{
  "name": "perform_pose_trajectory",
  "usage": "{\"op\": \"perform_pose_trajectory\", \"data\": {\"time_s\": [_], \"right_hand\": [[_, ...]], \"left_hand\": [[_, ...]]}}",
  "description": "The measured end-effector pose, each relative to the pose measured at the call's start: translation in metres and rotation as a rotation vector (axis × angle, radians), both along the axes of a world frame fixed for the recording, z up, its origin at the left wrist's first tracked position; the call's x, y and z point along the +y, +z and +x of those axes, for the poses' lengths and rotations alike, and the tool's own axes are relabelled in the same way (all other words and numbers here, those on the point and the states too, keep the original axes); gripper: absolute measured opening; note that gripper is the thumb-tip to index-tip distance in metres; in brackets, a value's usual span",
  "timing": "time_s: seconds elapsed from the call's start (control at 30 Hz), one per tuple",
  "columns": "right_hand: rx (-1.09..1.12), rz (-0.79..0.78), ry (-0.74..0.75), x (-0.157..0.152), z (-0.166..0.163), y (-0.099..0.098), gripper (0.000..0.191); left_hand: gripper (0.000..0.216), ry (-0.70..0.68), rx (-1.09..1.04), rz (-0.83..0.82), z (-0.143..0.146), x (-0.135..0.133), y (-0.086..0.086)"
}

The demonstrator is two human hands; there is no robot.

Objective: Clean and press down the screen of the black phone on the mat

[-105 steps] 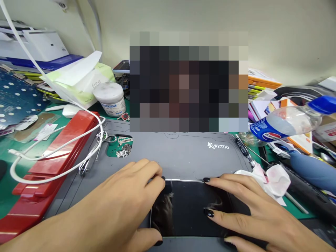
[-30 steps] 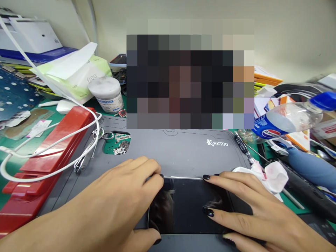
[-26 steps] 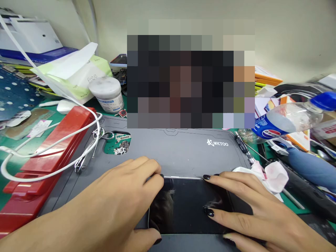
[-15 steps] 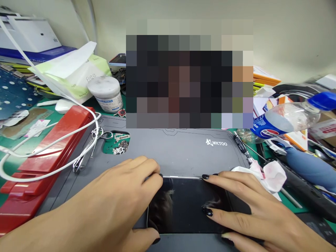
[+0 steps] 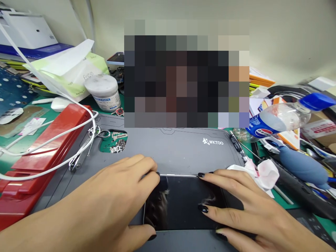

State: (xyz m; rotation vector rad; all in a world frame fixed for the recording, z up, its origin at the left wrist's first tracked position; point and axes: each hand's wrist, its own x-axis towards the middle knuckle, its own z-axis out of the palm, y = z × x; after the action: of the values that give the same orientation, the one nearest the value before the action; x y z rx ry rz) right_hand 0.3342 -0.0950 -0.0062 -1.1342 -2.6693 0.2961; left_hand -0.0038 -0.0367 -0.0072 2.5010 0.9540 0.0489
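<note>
A black glossy phone (image 5: 183, 204) lies flat on the grey work mat (image 5: 181, 150). My left hand (image 5: 112, 203) curls round the phone's left end, fingers on its far corner and thumb at its near edge. Over the right end, my right hand (image 5: 244, 210) rests with fingers stretched across the glass and the thumb at the near edge. Both hands press and grip the phone.
A red folded stand (image 5: 44, 147) with a white cable (image 5: 52, 140) lies left. Tweezers (image 5: 84, 150) and small parts sit in the mat's recess. A white jar (image 5: 103, 91), tissue pack (image 5: 70, 70), crumpled wipe (image 5: 262, 173), plastic bottle (image 5: 286, 117) and blue blower (image 5: 301, 166) surround the mat.
Both hands and the phone keep their pose. The view has drifted slightly, so everything sits a little further left.
</note>
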Motion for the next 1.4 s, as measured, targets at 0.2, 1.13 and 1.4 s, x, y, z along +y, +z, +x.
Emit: {"op": "perform_pose_trajectory", "data": {"time_s": [0.2, 1.13, 1.4], "right_hand": [[0.013, 0.011, 0.014, 0.004, -0.006, 0.006, 0.029], [0.027, 0.062, 0.039, 0.007, -0.018, 0.018, 0.03], [0.045, 0.006, 0.043, 0.006, -0.015, 0.016, 0.026]], "left_hand": [[0.026, -0.001, -0.133, 0.145, -0.008, -0.004, -0.016], [0.034, 0.003, -0.046, 0.108, -0.012, -0.014, -0.006], [0.027, -0.015, -0.071, 0.064, -0.009, -0.001, 0.001]]}}
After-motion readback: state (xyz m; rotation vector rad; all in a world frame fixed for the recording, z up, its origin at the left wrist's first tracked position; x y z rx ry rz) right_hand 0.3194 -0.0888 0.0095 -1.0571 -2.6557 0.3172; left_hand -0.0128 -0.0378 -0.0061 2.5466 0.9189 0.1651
